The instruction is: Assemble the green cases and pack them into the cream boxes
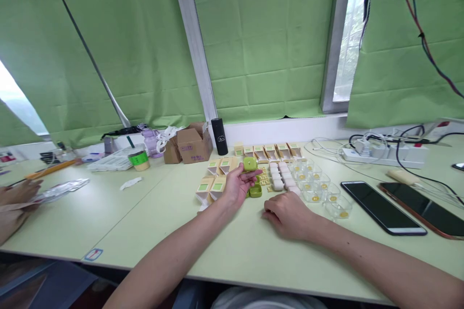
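Palm up, my left hand [237, 186] grips a small olive-green square case [250, 163] between thumb and fingers. Below it, more green square cases [255, 190] stand on the table, partly covered by my fingers. My right hand [290, 215] rests on the tabletop with fingers curled; their inner side is hidden. Just beyond that hand lie rows of white and pinkish rounded pieces [278, 184]. Small gold-coloured square pieces [266, 178] sit between them and the green cases. Several clear containers with yellow centres [315, 193] stand to the right.
Cream cartons with green squares [217, 186] stand left of my left hand, more behind it. Farther back are a brown cardboard box [195, 145] and a black bottle [219, 136]. Phones [384, 207] and a power strip [384, 154] lie right. Another person's hands [18, 203] are far left.
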Motion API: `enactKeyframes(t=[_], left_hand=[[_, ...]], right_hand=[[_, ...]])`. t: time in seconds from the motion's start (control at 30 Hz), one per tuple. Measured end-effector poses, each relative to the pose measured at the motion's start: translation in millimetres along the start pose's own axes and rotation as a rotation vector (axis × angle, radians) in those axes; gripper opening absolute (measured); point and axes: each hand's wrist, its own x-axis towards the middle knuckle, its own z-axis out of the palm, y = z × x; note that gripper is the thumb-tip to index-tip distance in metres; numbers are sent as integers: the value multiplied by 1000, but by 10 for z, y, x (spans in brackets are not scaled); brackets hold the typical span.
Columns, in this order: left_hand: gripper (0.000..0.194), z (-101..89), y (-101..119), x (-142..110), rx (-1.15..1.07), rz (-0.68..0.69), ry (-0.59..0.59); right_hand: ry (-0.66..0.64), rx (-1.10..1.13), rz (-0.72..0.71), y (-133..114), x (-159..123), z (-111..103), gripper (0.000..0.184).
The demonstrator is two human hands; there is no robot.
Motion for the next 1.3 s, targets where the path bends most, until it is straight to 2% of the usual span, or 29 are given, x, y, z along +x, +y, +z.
enactKeyframes(t=[0.17,0.3,0.43,0.53,0.6,0.73,0.93,1.3], left_hand=[[26,16,26,-32,14,-17,-43],[29,-3,73,-10,171,105,-62],[33,-6,189,29,562,388,-65],[17,-16,268,-16,937,606,-92],[6,-45,282,-94,1160,698,-112],[11,-137,236,-285,1478,822,-155],[12,-205,143,-483,1757,894,-265],[11,-210,-56,-532,1859,814,-298]], right_hand=[[-52,-5,0,12,4,-12,20],[-48,-11,-6,32,-9,-29,21],[-25,-15,-10,68,-18,-33,23],[-15,-18,-5,89,-14,-24,23],[-14,-18,-6,97,-10,-16,23],[-17,-14,-8,97,-7,-9,23],[-15,-16,-3,84,-5,-1,23],[-3,-28,0,66,-8,28,27]])
